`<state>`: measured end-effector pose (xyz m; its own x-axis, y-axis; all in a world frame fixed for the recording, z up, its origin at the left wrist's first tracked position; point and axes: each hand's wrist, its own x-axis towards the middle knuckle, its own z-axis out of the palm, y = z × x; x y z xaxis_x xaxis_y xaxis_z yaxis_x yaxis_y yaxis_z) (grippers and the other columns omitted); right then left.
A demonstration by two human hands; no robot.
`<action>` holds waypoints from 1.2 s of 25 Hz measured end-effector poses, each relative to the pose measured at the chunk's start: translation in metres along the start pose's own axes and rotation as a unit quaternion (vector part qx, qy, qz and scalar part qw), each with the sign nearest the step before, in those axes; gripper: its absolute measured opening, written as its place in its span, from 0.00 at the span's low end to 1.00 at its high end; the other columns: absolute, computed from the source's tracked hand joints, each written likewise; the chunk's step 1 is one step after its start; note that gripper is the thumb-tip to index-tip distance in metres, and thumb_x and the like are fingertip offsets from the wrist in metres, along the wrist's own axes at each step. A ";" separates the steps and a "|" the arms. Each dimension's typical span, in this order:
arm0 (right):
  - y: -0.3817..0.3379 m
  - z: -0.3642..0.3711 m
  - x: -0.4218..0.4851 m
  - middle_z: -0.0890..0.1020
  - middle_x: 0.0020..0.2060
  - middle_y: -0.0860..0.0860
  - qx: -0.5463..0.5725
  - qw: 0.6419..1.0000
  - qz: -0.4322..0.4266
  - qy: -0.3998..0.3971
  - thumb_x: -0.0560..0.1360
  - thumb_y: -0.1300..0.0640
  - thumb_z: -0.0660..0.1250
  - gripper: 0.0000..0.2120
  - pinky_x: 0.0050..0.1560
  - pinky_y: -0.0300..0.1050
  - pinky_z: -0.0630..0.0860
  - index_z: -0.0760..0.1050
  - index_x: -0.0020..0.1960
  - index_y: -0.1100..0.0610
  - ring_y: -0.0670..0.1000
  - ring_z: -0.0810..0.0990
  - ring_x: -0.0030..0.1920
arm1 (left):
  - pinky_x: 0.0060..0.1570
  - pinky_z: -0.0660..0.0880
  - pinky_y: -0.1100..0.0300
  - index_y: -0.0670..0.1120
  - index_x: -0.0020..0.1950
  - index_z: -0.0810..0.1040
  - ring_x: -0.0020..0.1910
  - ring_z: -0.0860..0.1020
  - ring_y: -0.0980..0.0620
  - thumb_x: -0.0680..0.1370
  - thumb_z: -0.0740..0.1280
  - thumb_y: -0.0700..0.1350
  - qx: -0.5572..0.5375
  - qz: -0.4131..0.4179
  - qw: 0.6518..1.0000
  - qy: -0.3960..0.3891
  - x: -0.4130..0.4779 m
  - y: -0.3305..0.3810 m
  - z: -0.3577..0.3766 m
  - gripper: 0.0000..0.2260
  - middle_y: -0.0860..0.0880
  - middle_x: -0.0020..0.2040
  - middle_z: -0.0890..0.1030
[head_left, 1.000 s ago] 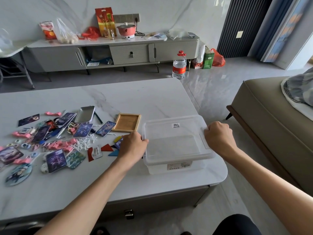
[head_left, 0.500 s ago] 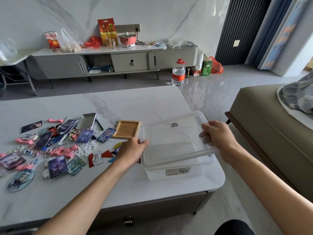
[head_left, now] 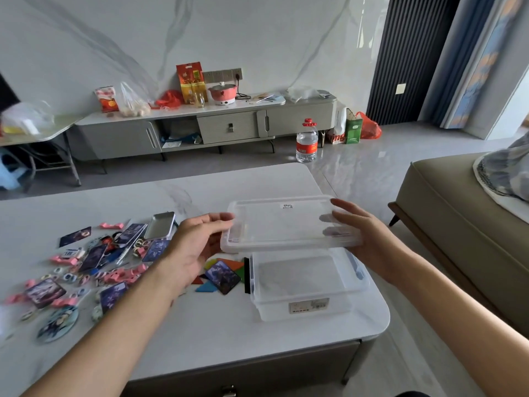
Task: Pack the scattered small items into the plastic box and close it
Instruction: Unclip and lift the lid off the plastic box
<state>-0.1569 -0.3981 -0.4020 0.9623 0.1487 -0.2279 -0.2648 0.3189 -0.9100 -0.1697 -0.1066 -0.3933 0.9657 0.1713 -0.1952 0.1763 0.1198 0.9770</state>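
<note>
Clear plastic, thin and glossy: the lid [head_left: 289, 224] looks light and a little bendy, so it is best taken by its two short edges, which is how it is held now, raised above the box [head_left: 307, 285]. The left hand [head_left: 197, 247] has its fingers spread, the tips touching the lid's left edge. The right hand [head_left: 369, 236] cups the right edge, fingers on top showing through the plastic. The box sits open and apparently empty near the right front corner of the table [head_left: 217, 333]. It should be just as light, and likely to slide on the smooth marble top (steady it when filling).

One box, one lid. To its left lies the scatter: one metal tin [head_left: 159, 225], at least eight dark picture cards [head_left: 223, 277], a few coloured flat shapes [head_left: 206, 287] just beside the box, and many pink clips [head_left: 117, 275] and small rings, too jumbled to count. The cards look stiff and slick; the clips are tiny and need pinching or sweeping.
</note>
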 end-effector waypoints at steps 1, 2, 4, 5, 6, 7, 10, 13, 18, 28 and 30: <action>0.001 0.003 0.000 0.82 0.55 0.59 0.022 1.000 -0.005 -0.007 0.76 0.62 0.65 0.19 0.49 0.47 0.79 0.70 0.67 0.55 0.56 0.82 0.47 | 0.28 0.77 0.64 0.41 0.49 0.83 0.34 0.84 0.53 0.75 0.69 0.33 -0.028 -0.017 0.999 0.017 0.003 0.000 -0.002 0.06 0.43 0.45 0.84; 0.003 0.004 0.003 0.82 0.52 0.60 0.031 0.999 -0.005 0.004 0.76 0.63 0.66 0.18 0.49 0.47 0.79 0.69 0.65 0.58 0.56 0.83 0.44 | 0.27 0.77 0.63 0.42 0.50 0.82 0.34 0.84 0.52 0.75 0.68 0.33 -0.026 -0.013 0.999 0.041 0.007 -0.002 -0.003 0.07 0.43 0.45 0.84; 0.005 0.011 0.014 0.82 0.40 0.60 -0.064 0.996 0.018 0.057 0.76 0.66 0.65 0.08 0.34 0.40 0.78 0.73 0.55 0.65 0.50 0.80 0.29 | 0.28 0.77 0.62 0.45 0.53 0.79 0.35 0.85 0.51 0.76 0.68 0.33 0.013 0.014 0.997 0.075 0.016 -0.010 0.001 0.09 0.43 0.46 0.84; 0.004 0.013 0.022 0.81 0.35 0.58 -0.132 0.987 0.036 0.082 0.76 0.66 0.65 0.03 0.27 0.38 0.75 0.75 0.49 0.66 0.49 0.77 0.23 | 0.29 0.77 0.61 0.45 0.55 0.78 0.36 0.85 0.50 0.76 0.68 0.34 0.019 0.017 0.996 0.084 0.021 -0.013 0.004 0.10 0.43 0.46 0.84; 0.003 0.011 0.038 0.81 0.31 0.56 -0.179 0.977 0.044 0.104 0.77 0.64 0.65 0.04 0.23 0.35 0.72 0.76 0.45 0.65 0.48 0.76 0.21 | 0.31 0.78 0.59 0.45 0.56 0.77 0.37 0.84 0.50 0.77 0.67 0.35 0.009 0.009 0.996 0.087 0.028 -0.016 0.006 0.10 0.43 0.45 0.84; -0.001 0.009 0.055 0.80 0.29 0.54 -0.197 0.971 0.047 0.125 0.77 0.63 0.65 0.05 0.21 0.33 0.70 0.77 0.44 0.63 0.48 0.76 0.19 | 0.32 0.79 0.58 0.44 0.57 0.76 0.36 0.84 0.50 0.78 0.67 0.36 -0.002 -0.003 0.996 0.085 0.036 -0.019 0.007 0.09 0.43 0.44 0.85; -0.011 0.000 0.120 0.80 0.29 0.54 -0.183 0.963 0.049 0.190 0.79 0.62 0.63 0.03 0.18 0.31 0.67 0.74 0.47 0.61 0.45 0.74 0.16 | 0.37 0.80 0.57 0.43 0.58 0.76 0.42 0.83 0.47 0.79 0.67 0.44 0.131 -0.025 0.990 0.042 0.060 -0.032 0.009 0.10 0.42 0.49 0.84; -0.002 -0.007 0.185 0.83 0.39 0.55 -0.150 0.965 0.104 0.187 0.81 0.61 0.59 0.04 0.18 0.33 0.71 0.70 0.48 0.60 0.47 0.77 0.17 | 0.38 0.73 0.60 0.46 0.62 0.75 0.47 0.81 0.46 0.74 0.72 0.48 0.370 -0.042 0.926 -0.066 0.077 -0.057 0.017 0.19 0.46 0.55 0.80; 0.026 -0.011 0.252 0.79 0.52 0.60 -0.096 0.967 0.174 0.160 0.81 0.64 0.59 0.04 0.23 0.40 0.77 0.71 0.52 0.64 0.55 0.84 0.30 | 0.24 0.71 0.65 0.46 0.47 0.77 0.29 0.77 0.56 0.74 0.69 0.45 0.406 -0.033 0.903 -0.136 0.097 -0.079 0.025 0.05 0.50 0.41 0.78; 0.022 -0.021 0.136 0.76 0.57 0.53 -0.560 0.818 -0.010 0.129 0.74 0.46 0.68 0.22 0.55 0.50 0.72 0.72 0.65 0.53 0.56 0.75 0.59 | 0.32 0.71 0.55 0.35 0.43 0.75 0.33 0.76 0.46 0.79 0.63 0.46 0.432 0.025 0.900 -0.053 0.093 -0.080 0.030 0.14 0.45 0.35 0.74; 0.032 -0.023 0.080 0.74 0.62 0.54 -0.635 0.755 -0.023 0.162 0.73 0.43 0.67 0.28 0.56 0.53 0.70 0.66 0.69 0.51 0.58 0.73 0.62 | 0.35 0.68 0.53 0.37 0.40 0.74 0.39 0.77 0.45 0.79 0.63 0.44 0.446 0.055 0.893 -0.018 0.077 -0.071 0.023 0.13 0.42 0.38 0.77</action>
<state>-0.0868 -0.3976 -0.4577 0.9879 -0.1377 -0.0719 -0.1553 -0.8686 -0.4705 -0.1036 -0.1244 -0.4761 0.9891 0.1015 -0.1063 0.1467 -0.7254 0.6725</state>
